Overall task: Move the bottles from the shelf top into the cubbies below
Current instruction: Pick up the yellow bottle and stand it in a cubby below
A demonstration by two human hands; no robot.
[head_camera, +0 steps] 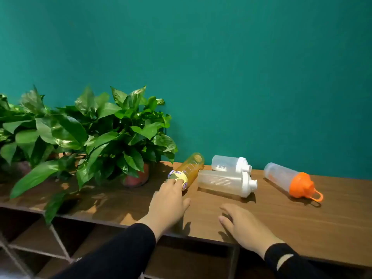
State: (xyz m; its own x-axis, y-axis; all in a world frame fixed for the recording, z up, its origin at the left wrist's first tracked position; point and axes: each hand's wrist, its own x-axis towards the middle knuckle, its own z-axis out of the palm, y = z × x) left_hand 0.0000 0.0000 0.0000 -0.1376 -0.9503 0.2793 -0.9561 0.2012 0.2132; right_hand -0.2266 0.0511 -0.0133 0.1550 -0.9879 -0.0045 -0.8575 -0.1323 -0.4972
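Observation:
Several bottles lie on their sides on the wooden shelf top (314, 228). An amber bottle (192, 167) with a yellow-and-purple lid lies leftmost. Beside it lie two clear bottles with white lids, one at the back (226, 163) and one in front (220, 180). A clear bottle with an orange lid (280, 176) lies to the right. My left hand (169, 202) reaches to the amber bottle; its fingertips touch the lid end, thumb spread out to the side. My right hand (241, 224) hovers over the shelf near the front edge, fingers apart and holding nothing.
Leafy potted plants (90, 127) fill the shelf top's left part, leaves hanging over the front edge. A teal wall stands right behind the bottles. Below the edge are dark cubbies (187, 262), with slanted dividers (58, 242) at the left.

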